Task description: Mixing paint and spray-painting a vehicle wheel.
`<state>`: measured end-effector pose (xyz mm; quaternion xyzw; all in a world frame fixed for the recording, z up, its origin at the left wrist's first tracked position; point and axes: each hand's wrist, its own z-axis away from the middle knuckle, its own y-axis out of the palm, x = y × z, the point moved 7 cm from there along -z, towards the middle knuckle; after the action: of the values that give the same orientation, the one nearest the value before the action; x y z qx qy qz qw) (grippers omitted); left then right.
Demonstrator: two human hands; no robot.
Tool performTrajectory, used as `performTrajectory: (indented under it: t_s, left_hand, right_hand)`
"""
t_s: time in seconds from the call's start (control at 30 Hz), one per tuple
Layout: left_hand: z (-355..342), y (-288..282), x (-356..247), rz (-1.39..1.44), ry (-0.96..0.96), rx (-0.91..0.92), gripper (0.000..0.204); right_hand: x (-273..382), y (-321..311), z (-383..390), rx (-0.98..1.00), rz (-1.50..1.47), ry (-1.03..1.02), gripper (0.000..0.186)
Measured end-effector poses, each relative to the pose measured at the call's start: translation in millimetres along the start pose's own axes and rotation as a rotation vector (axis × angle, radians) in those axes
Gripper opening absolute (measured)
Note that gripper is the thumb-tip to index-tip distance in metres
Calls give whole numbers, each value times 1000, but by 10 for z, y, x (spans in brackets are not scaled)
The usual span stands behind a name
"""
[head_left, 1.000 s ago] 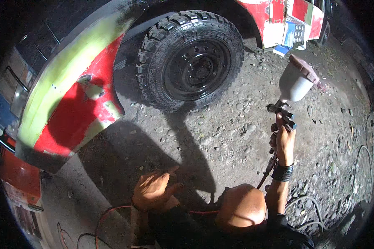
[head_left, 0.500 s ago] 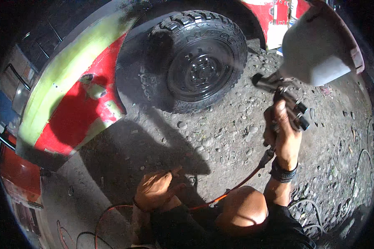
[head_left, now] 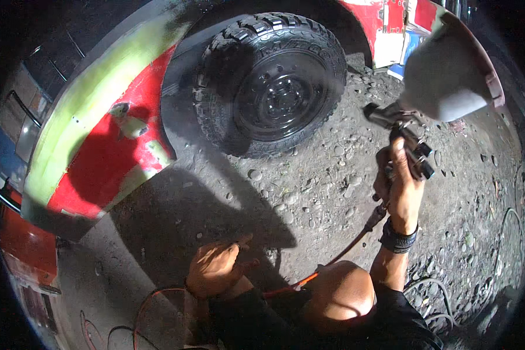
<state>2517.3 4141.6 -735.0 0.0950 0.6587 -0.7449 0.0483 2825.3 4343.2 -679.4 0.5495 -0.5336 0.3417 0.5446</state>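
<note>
My right hand (head_left: 406, 189) grips a spray gun (head_left: 403, 140) with a large whitish cup (head_left: 449, 70) on top. Its dark nozzle points left at a black wheel (head_left: 285, 99) inside a knobby tire (head_left: 213, 87), some distance away. From the gun's handle an orange air hose (head_left: 347, 249) runs down behind my bare knee (head_left: 341, 291). My left hand (head_left: 214, 268) hangs low beside that knee, fingers loosely apart, with nothing seen in it.
A red and yellow-green fender panel (head_left: 108, 157) with bare patches curves along the left. Gravelly ground (head_left: 309, 192) lies under the wheel. Grey hose loops (head_left: 443, 297) rest at lower right, and thin cables (head_left: 108, 332) at lower left.
My right hand and the spray gun have shifted slightly right. Haze over the tire's left side has thinned, so its tread shows more clearly. The left hand stays nearly in place.
</note>
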Motion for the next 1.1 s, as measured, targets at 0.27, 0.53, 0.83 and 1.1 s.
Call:
performTrajectory:
  t_s: [0.27,0.53,0.83,1.1]
  left_hand:
    - [72,-175,-83,78,-69,36,66]
    - [68,-79,-52,14,37,-106,49]
    - [83,-77,-104,-97,86,-232,46]
    - [184,-57,-17,-74,93,-241,45]
  right_hand:
    - [-296,-460,-274,-172,19,26,39]
    - [-120,-234,-162,-129,24,0,44]
    - [-124,411,393,464,46,51,38]
    - [-854,366,501,635,347,95,48]
